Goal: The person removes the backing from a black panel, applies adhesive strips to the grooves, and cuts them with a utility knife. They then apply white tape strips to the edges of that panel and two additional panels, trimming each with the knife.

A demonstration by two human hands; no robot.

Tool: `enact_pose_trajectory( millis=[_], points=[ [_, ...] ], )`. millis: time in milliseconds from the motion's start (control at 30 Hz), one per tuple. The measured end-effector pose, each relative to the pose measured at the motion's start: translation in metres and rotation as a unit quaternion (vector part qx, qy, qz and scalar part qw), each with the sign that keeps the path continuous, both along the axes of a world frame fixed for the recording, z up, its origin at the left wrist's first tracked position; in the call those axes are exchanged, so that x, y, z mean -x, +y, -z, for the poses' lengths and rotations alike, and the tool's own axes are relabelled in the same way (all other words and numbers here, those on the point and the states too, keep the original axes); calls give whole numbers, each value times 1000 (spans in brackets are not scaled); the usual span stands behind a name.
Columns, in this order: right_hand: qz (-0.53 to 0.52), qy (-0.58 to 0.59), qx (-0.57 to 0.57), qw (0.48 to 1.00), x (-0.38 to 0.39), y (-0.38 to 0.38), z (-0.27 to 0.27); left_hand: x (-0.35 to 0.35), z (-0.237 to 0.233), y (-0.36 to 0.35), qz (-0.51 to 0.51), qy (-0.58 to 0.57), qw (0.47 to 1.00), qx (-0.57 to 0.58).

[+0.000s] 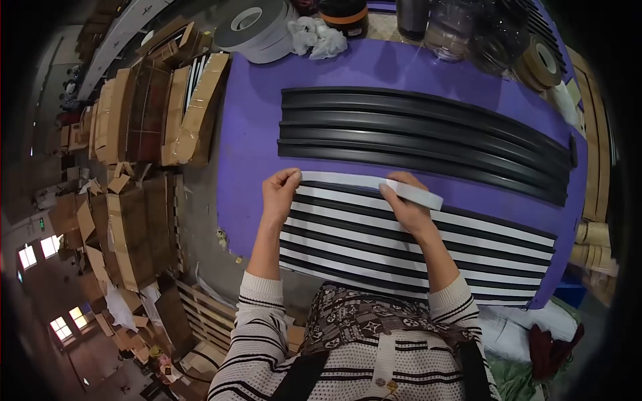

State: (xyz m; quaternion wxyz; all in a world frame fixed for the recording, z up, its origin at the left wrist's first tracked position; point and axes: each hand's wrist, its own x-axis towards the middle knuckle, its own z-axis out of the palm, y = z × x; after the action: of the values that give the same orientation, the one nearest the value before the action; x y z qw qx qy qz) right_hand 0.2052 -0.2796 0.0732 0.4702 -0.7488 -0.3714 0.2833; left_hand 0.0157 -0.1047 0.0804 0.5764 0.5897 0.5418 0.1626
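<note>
A stretch of white tape runs between my two hands, above the far edge of a row of black strips. My left hand pinches the tape's free end at the strips' left end. In my right hand is the roll of white tape, with the fingers closed around it. Beneath both hands lie several black strips side by side, with white bands along them. Farther back, a set of ribbed black profiles rests on the purple table; no white shows on it.
On the purple table's far side stand large tape rolls, crumpled white plastic, a dark jar with an orange band, clear containers and a brown tape roll. Cardboard boxes fill the left.
</note>
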Motion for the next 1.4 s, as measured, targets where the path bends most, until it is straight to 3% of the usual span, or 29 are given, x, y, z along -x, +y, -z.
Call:
enact_pose_trajectory(
  millis=[67,133,200,333,767,900,967,1033,1067,1100,1133,1233,1300,1333,1400],
  points=[
    [38,73,26,996,10,26,4,2,15,22,-14,-5,999,-40],
    [33,15,43,998,13,48,16,3,27,42,-25,-11,997,-78],
    [68,-161,44,984,17,63,24,3,36,59,-22,34,992,-122],
    [53,-269,81,958,23,75,39,-1,53,72,-26,23,994,-106],
    [63,-328,128,934,25,90,40,0,61,73,-48,19,991,-120],
    [58,-375,143,914,24,92,47,-5,51,72,-9,99,980,-172],
    [67,-391,125,910,25,91,50,-11,36,72,36,187,962,-198],
    [80,-412,102,902,26,93,53,-6,36,80,128,312,882,-328],
    [98,-430,111,891,29,96,55,-5,33,77,150,299,823,-459],
    [116,-441,119,882,30,97,57,-14,28,68,172,304,806,-478],
    [140,-473,104,863,32,96,60,-28,30,53,210,225,806,-506],
    [79,-362,92,924,37,82,57,-63,51,-4,372,28,779,-504],
    [-8,-304,25,952,42,46,21,-68,58,-17,344,31,800,-490],
    [-67,-216,83,970,56,30,30,-66,58,-19,337,38,807,-484],
    [-253,-34,-4,967,20,-21,-5,-65,56,-25,341,50,782,-520]
  ],
)
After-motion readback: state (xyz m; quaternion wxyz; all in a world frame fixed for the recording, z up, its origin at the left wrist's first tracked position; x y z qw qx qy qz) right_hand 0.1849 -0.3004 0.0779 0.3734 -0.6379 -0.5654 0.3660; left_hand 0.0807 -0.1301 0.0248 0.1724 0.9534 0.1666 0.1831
